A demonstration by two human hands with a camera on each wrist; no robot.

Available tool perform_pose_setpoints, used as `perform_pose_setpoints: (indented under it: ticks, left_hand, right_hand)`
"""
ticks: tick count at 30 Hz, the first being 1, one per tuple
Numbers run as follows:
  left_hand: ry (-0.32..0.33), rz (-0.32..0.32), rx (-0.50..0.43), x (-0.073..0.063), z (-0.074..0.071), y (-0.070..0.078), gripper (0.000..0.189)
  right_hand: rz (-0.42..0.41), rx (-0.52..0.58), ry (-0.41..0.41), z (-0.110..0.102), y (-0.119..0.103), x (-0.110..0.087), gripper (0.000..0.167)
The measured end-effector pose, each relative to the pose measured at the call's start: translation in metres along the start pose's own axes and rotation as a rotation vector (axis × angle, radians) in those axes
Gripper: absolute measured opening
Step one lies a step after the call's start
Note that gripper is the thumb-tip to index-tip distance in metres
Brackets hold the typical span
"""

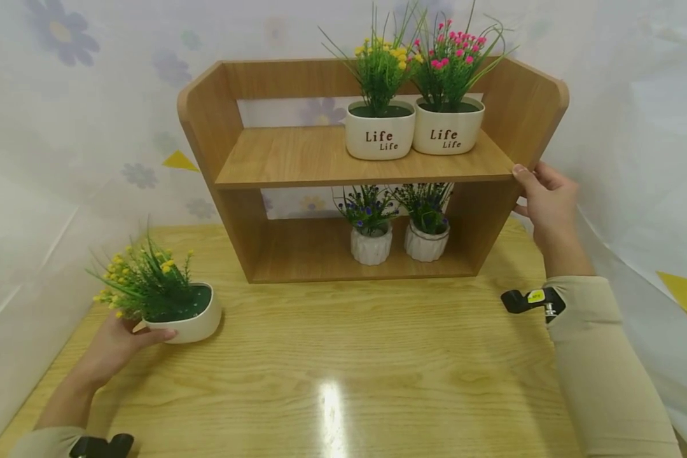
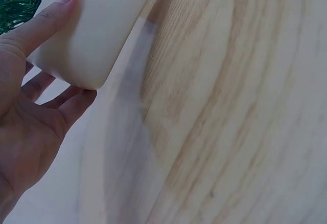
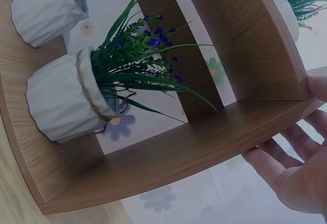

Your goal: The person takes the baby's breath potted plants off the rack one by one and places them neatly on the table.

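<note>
Head view gives a broad run of tabletop (image 1: 343,343) at six o'clock, its left edge slanting from eight up to nine. Just inside that edge, toward eight o'clock, the left hand's (image 1: 117,346) grip holds a cream oval pot (image 1: 197,327), thumb on one wall, fingers curled round the opposite side; whether its base touches the wood I cannot tell. A bushy plant (image 1: 154,289) with yellow flowers fills it, leaning toward ten. A strip of tabletop separates this pot from the wooden shelf (image 1: 286,76) at twelve o'clock. At three, the right hand's (image 1: 552,191) grip holds the shelf's right panel (image 1: 509,117), thumb at its front edge.

Two white ribbed pots (image 1: 371,248) stand apart on the lower board (image 1: 309,257), holding blue-purple flowers (image 1: 367,213); twine (image 3: 85,88) circles the one nearer three o'clock. Above, between twelve and two, two "Life" pots (image 1: 380,143) stand side by side, one with yellow blooms, the other pink. Bare upper board (image 1: 286,152) stretches from them toward ten o'clock.
</note>
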State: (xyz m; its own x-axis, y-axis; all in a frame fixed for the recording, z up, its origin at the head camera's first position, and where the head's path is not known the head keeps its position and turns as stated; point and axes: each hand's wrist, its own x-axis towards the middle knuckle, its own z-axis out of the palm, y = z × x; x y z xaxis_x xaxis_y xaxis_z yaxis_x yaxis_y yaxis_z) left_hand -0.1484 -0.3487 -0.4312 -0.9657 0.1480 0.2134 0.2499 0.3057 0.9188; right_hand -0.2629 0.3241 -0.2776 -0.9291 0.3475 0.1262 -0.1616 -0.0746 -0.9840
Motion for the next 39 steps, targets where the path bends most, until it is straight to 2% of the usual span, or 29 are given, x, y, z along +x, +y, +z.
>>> perform_pose_setpoints:
  ticks: [4,12,17,20,26,28,30,35,37,39]
  left_hand:
    - [0.001,0.002,-0.038,0.000,-0.003,-0.003,0.091]
    - [0.013,0.020,0.035,-0.005,-0.011,-0.009,0.089]
    - [0.022,0.006,0.091,-0.009,-0.017,-0.013,0.090]
    - [0.023,-0.014,0.081,-0.010,-0.019,-0.014,0.093]
    - [0.018,-0.016,0.060,-0.012,-0.023,-0.018,0.090]
    - [0.023,-0.040,0.042,-0.012,-0.024,-0.019,0.089]
    - [0.032,-0.075,0.106,-0.013,-0.026,-0.020,0.082]
    - [0.023,-0.210,0.326,-0.019,-0.032,-0.021,0.066]
    - [0.009,-0.242,0.348,-0.020,-0.033,-0.021,0.066]
    - [0.005,-0.247,0.347,-0.021,-0.032,-0.021,0.066]
  right_hand:
    - [-0.006,0.000,0.001,0.000,0.000,0.000,0.050]
    - [0.011,-0.013,0.004,0.001,0.000,0.000,0.049]
    - [0.005,-0.006,0.005,0.000,0.000,0.000,0.050]
    - [-0.008,-0.001,0.003,0.000,0.000,0.000,0.050]
    - [-0.008,0.005,-0.005,0.000,0.001,0.000,0.049]
    - [-0.009,0.015,-0.005,0.000,0.002,0.000,0.048]
    - [-0.013,0.016,-0.005,-0.001,0.002,0.000,0.048]
    - [-0.013,-0.010,0.000,0.000,0.002,-0.001,0.049]
    - [-0.016,-0.018,0.002,0.001,0.002,-0.002,0.049]
    - [-0.020,-0.018,0.002,0.001,0.001,-0.002,0.049]
